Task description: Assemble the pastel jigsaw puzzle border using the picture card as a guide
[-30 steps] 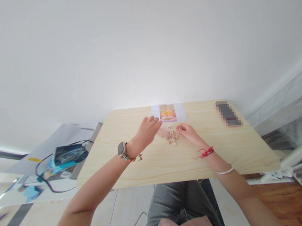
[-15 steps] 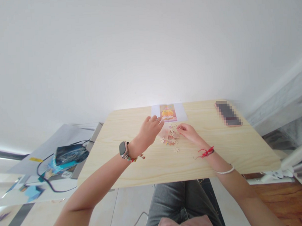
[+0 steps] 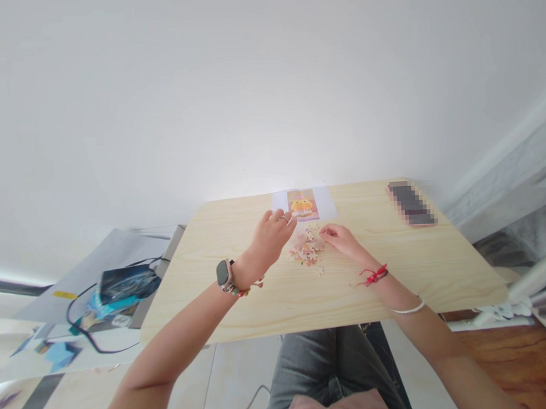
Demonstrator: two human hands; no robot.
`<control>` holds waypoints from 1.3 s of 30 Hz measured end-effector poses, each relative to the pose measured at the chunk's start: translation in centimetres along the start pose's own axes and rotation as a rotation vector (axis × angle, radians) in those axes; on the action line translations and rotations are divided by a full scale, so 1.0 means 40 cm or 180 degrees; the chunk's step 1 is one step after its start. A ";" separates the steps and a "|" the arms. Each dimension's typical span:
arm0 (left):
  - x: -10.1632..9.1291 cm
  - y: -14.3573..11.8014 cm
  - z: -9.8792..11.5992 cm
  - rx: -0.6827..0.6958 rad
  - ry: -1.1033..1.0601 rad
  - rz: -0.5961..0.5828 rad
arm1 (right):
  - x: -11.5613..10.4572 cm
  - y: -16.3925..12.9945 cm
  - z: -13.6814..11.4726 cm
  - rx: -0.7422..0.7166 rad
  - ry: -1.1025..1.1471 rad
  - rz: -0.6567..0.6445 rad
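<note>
Between both hands, small pale wooden puzzle pieces are lying more scattered than a second ago; left hand is lifting a clear bag, right hand curling loosely, grip unclear. No legible writing.

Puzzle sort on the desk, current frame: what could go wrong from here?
1. One stray piece lies apart from the pile of puzzle pieces, on the side toward the near table edge; a forearm sweep might knock it off.
2. The left hand hangs over the pile's left side and hides part of it, so pieces there may get nudged unseen.
3. The reference picture lies loose right behind the pile; either hand could shift it.
</note>
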State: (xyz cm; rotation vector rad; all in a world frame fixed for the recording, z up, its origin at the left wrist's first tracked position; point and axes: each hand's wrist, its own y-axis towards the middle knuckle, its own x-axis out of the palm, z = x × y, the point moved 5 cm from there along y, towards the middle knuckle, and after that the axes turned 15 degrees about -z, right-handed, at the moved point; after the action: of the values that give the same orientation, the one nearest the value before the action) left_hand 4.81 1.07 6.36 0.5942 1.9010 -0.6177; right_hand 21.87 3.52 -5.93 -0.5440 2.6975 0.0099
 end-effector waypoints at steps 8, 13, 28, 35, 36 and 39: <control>0.000 0.003 -0.009 -0.0045 -0.0052 0.0000 | 0.002 0.002 0.004 0.0029 0.0068 -0.0010; -0.006 -0.003 -0.013 -0.0065 -0.0093 0.0008 | 0.003 0.001 -0.004 -0.0050 0.0061 0.0000; 0.215 -0.100 -0.018 -0.0747 -0.2645 0.0413 | 0.086 -0.041 -0.120 -0.0857 0.0103 -0.0591; 0.187 -0.087 0.067 -0.1055 -0.3039 0.0571 | 0.073 -0.039 -0.132 -0.0355 0.0681 -0.0365; 0.184 -0.082 0.065 -0.0929 -0.3369 0.0609 | 0.060 -0.043 -0.133 -0.0306 0.0590 -0.0312; 0.177 -0.061 0.050 -0.0495 -0.4536 0.0672 | 0.035 -0.056 -0.138 -0.0214 0.0202 -0.0377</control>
State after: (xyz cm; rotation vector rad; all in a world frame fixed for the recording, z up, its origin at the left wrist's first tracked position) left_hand 1.94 -1.11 -0.51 0.1181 0.5229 -0.5062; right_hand 19.47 0.48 -1.17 -0.7354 2.7297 0.0519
